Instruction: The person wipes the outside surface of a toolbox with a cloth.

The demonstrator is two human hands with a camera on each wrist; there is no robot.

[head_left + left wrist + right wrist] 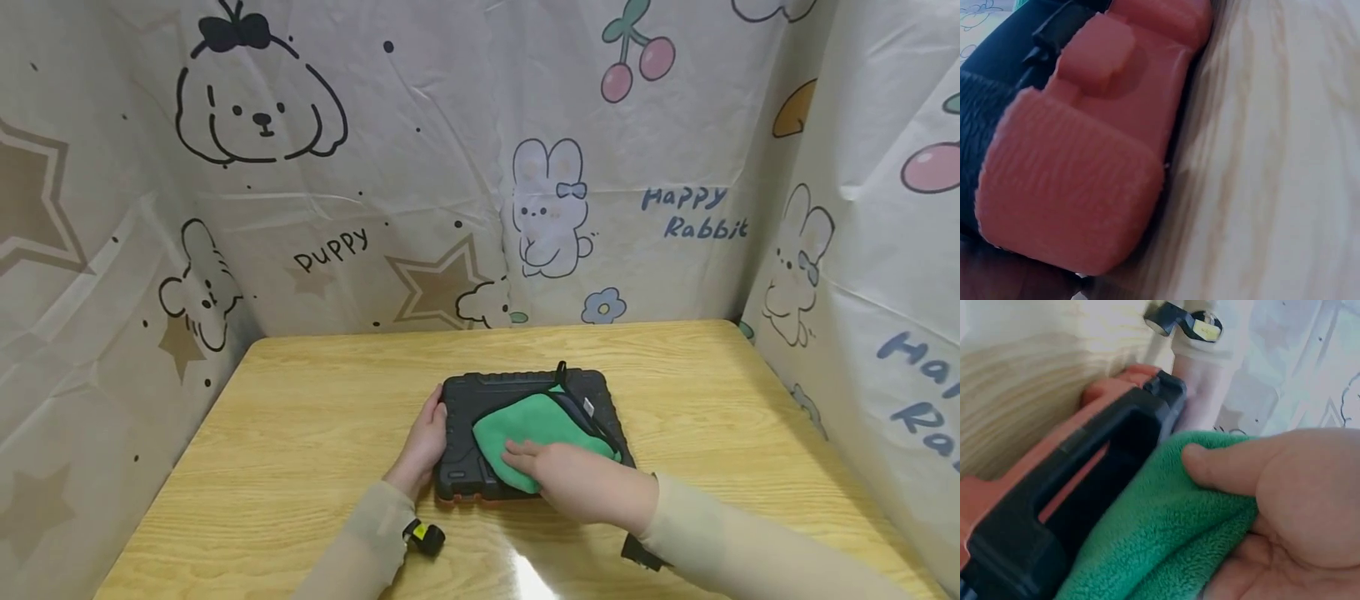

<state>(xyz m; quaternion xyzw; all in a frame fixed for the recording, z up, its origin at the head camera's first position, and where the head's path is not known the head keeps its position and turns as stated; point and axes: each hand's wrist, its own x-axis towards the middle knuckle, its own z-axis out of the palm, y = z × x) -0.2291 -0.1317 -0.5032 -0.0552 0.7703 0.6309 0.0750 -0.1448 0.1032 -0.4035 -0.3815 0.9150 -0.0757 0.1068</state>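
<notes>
A black plastic tool case (461,421) with an orange-red base lies on the table. At its left side my left hand (423,437) holds the edge; its fingertips are partly hidden. The left wrist view shows an orange-red corner (1072,181) of the case up close. On the lid lies a fuzzy green cloth (528,417) with black edging, a black loop and a white tag. My right hand (581,479) grips this cloth, its fingers on top. In the right wrist view the thumb (1229,465) presses on a fold of it, beside the case's black handle (1016,550).
The light wooden table (322,417) extends around the case. Printed curtains (420,167) with cartoon animals stand behind it and on both sides. A small black device with a yellow label (426,535) sits on the left wrist, and another black device (641,552) on the right wrist.
</notes>
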